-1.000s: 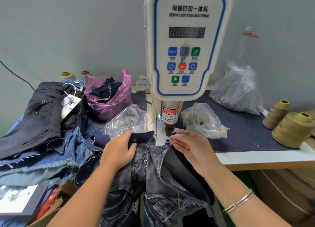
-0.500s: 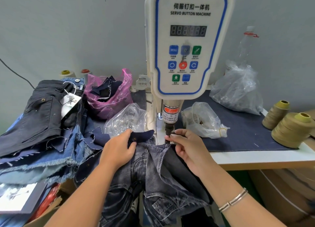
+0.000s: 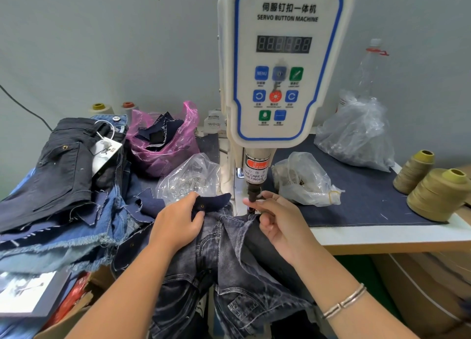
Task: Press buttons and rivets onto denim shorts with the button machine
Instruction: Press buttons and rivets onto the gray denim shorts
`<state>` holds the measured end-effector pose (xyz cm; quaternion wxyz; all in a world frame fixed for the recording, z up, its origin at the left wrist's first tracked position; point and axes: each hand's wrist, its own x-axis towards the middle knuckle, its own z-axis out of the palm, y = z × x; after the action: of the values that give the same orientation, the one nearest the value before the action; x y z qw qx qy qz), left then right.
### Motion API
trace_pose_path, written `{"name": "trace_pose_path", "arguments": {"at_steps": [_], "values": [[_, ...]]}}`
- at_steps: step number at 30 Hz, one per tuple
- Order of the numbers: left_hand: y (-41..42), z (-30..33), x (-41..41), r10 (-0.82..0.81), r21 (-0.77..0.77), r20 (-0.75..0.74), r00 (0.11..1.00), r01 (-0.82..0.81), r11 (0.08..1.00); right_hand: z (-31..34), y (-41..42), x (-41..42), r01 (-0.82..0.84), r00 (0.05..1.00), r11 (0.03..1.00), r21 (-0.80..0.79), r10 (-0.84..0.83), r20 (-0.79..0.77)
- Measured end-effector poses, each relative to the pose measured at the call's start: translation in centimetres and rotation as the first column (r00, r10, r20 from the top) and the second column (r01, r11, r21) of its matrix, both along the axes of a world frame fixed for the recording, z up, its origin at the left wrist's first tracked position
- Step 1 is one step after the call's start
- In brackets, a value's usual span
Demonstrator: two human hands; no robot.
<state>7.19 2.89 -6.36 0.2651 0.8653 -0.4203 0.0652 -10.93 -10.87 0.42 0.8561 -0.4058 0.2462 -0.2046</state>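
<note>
head camera is looking down on my right hand (image 3: 279,226), which is reaching up to the punch tip (image 3: 253,194) of the button machine (image 3: 283,66); my thumb and forefinger are pinching together right at the tip, and whether a small piece is sitting between them i cannot tell. my other fingers are curling loosely above the cloth. my left hand (image 3: 178,224) is gripping a dark navy flap (image 3: 214,202) that is lying on the waistband, thumb underneath and fingers on top, just beside a small brass rivet (image 3: 202,206) that is showing on that flap.

the denim shorts (image 3: 224,259) are lying between my two hands, draping off the table edge (image 3: 382,235) toward me. they are looking faded grey-black with pale stitching along the fly and seams, and the open waistband is sitting right under the machine's punch.

clear bags of metal parts (image 3: 190,178) are lying on both sides of the machine's column. a pink bag (image 3: 165,145) of dark scraps is sitting behind the left one. a stack of other denim garments (image 3: 58,185) is piling up on my left, black on top with a white hang tag (image 3: 105,152). two olive thread cones (image 3: 433,191) are standing on the blue mat (image 3: 367,201) at my right.
</note>
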Motion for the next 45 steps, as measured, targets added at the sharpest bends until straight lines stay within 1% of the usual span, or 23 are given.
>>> {"name": "trace_pose_path", "arguments": {"at_steps": [4,11,15,19,21,27,32,35,38,39,40,42,43,44,45], "values": [[0.0,0.0,0.0,0.000,0.007,0.001,1.000,0.000,1.000,0.2,0.2,-0.2,0.018,1.000,1.000,-0.006,-0.018,0.021],[-0.1,0.0,0.0,-0.002,0.007,0.007,1.000,0.002,1.000,0.1,0.1,0.0,0.053,0.998,0.998,-0.018,-0.054,-0.039],[-0.1,0.0,0.0,-0.001,0.009,0.005,1.000,0.001,1.000,0.2,0.0,0.0,0.065,0.997,0.998,-0.008,-0.066,-0.034],[-0.1,0.1,0.0,0.000,0.014,0.006,1.000,0.000,1.000,0.2,0.0,0.0,0.069,0.993,0.987,-0.142,-0.081,-0.080],[-0.1,0.1,0.0,-0.002,0.013,0.006,1.000,0.002,1.000,0.1,0.1,0.0,0.072,0.994,0.985,-0.158,-0.084,-0.075],[-0.1,0.1,0.0,-0.005,0.018,0.001,1.000,0.005,1.000,0.3,0.4,0.1,0.096,0.995,0.993,-0.076,-0.098,-0.022],[-0.1,0.1,0.1,-0.002,0.028,0.008,1.000,0.002,1.000,0.7,1.0,-0.3,0.096,0.991,0.986,0.133,-0.107,0.082],[-0.2,0.2,0.0,-0.008,0.026,0.009,1.000,0.008,1.000,0.8,1.4,-0.9,0.084,0.991,0.985,0.151,-0.099,0.094],[-0.2,0.2,0.1,-0.008,0.025,0.007,1.000,0.008,1.000,0.4,3.4,-2.0,0.082,0.983,0.982,0.171,-0.108,0.150],[-0.2,0.1,0.1,-0.008,0.021,0.005,1.000,0.008,1.000,-0.1,4.3,-2.5,0.087,0.982,0.985,0.148,-0.109,0.154],[-0.2,0.1,0.1,-0.008,0.020,0.005,1.000,0.008,1.000,-0.5,5.5,-2.8,0.093,0.986,0.992,0.081,-0.103,0.132],[-0.1,0.1,0.0,-0.008,0.014,0.009,1.000,0.008,1.000,-1.0,7.3,-2.9,0.058,0.997,0.986,-0.158,-0.048,0.066],[-0.1,0.1,0.0,-0.010,0.014,0.012,1.000,0.010,1.000,-0.9,7.7,-2.3,0.011,1.000,0.955,-0.296,-0.006,0.020],[-0.1,0.0,0.0,-0.012,0.016,0.008,1.000,0.011,1.000,-0.6,7.9,-1.4,-0.055,0.998,0.899,-0.434,0.044,-0.035],[-0.1,0.0,-0.1,-0.010,0.018,-0.003,1.000,0.010,1.000,-0.1,7.8,-0.2,-0.114,0.993,0.822,-0.557,0.080,-0.085]]}}
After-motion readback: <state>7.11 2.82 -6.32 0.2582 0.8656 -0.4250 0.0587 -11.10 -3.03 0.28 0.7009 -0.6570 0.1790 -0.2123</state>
